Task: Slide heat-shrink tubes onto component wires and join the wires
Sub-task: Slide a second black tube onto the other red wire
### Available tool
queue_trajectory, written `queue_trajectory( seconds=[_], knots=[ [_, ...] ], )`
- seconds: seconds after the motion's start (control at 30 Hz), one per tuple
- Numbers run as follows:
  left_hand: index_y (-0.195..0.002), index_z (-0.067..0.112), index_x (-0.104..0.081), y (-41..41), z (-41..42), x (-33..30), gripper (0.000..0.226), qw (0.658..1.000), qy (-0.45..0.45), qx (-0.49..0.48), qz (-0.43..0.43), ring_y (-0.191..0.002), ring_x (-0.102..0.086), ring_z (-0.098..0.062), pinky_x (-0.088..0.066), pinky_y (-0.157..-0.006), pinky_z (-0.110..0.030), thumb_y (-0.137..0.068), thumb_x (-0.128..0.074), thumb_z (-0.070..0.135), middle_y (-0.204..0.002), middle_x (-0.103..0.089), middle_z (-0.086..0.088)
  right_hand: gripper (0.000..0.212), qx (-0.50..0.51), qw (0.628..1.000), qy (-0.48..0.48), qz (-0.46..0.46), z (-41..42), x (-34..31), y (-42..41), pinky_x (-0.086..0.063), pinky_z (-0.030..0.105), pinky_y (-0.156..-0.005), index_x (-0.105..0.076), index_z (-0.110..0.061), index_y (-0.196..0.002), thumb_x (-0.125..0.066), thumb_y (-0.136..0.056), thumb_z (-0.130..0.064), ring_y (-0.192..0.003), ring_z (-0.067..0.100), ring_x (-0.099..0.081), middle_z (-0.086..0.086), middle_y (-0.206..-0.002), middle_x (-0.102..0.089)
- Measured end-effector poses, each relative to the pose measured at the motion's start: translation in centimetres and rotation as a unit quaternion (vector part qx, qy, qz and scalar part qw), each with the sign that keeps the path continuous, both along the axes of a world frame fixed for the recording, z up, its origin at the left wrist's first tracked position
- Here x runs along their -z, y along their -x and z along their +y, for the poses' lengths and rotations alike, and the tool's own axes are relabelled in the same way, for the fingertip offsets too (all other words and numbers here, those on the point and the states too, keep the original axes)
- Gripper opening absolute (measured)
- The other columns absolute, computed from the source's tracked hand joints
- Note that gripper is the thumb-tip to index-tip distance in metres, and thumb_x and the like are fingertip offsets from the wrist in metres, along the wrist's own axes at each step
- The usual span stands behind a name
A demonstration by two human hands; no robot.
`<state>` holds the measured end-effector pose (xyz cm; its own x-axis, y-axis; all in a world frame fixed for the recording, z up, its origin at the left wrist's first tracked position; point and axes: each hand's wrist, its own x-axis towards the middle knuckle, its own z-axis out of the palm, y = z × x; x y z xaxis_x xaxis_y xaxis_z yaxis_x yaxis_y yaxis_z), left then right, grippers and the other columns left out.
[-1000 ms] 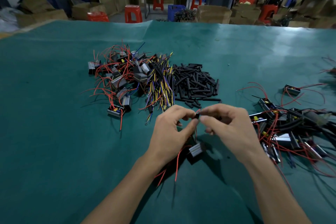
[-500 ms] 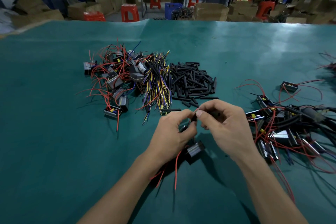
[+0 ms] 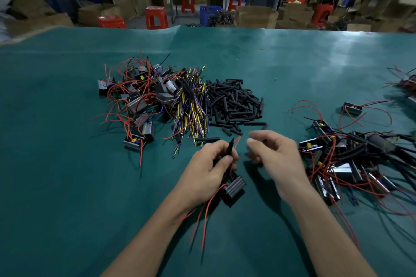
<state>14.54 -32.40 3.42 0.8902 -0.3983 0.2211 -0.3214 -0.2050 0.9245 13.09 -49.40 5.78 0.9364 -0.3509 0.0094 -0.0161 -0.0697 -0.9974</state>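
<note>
My left hand pinches a black heat-shrink tube that sits on a red wire, whose tip sticks out just above the fingers. The wire's ribbed black component hangs below that hand, and more red leads trail toward me. A short gap to the right, my right hand is blurred, with its fingers curled and clear of the wire. Whether it holds anything is unclear. A pile of loose black tubes lies just beyond both hands.
The green table mat carries a heap of components with red leads at left. Beside it lies a bundle of yellow and blue wires. A tangle of components with tubed wires lies at right. Boxes and red stools stand beyond the table.
My hands were pinched together on the wire and tube. Now the right hand has let go and moved off to the right, while the left still holds the tube and wire.
</note>
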Motion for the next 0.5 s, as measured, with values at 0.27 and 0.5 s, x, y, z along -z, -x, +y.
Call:
queue_trajectory(
  seconds=[0.27, 0.5],
  knots=[
    [-0.101, 0.019, -0.058, 0.2, 0.1, -0.4, 0.008, 1.000, 0.021, 0.019, 0.000, -0.075, -0.047, -0.011, -0.039, -0.073, -0.029, -0.096, -0.052, 0.018, -0.080, -0.052, 0.011, 0.005, -0.039, 0.996, -0.075, 0.001, 0.2, 0.2, -0.1, -0.049, 0.021, -0.051, -0.074, -0.008, -0.091, -0.070, -0.093, -0.005, -0.056, 0.013, -0.061, 0.003, -0.073, -0.073],
    [-0.108, 0.019, -0.057, 0.2, 0.0, -0.3, 0.011, 0.999, 0.036, -0.019, -0.012, -0.073, -0.050, -0.013, -0.046, -0.071, -0.038, -0.098, -0.057, 0.014, -0.078, -0.058, -0.001, 0.007, -0.032, 0.998, -0.059, -0.020, -0.3, 0.2, -0.1, -0.052, 0.022, -0.054, -0.075, -0.008, -0.086, -0.072, -0.092, -0.005, -0.059, 0.014, -0.064, 0.007, -0.075, -0.072]
  ],
)
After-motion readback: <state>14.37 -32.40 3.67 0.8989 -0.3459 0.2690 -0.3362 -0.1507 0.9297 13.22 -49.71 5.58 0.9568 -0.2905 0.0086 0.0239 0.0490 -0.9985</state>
